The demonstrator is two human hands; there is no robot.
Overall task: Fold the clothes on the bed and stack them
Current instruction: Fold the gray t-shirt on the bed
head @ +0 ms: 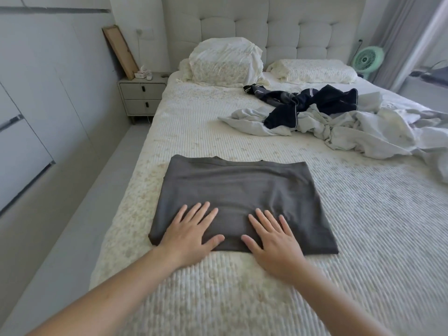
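The right edge of the bed (pixel 363 238) is cut off by the frame, and the pale sheets or clothes (pixel 351 132) heaped there run out of view, so I cannot tell how many pieces they are. A dark navy garment (pixel 315 103) with thin white piping lies crumpled on top of that heap, near the two pillows (pixel 225 61). On the nightstand (pixel 143 93), left of the bed, stands a small tissue box (pixel 141 72); what is in its two drawers cannot be seen. The grey folded garment (pixel 237 190) lies flat in a rectangle on the near part of the bed, well apart from the heap. The left hand (pixel 191 231) and the right hand (pixel 274 241) both rest flat on its near edge, fingers straight and spread, holding nothing
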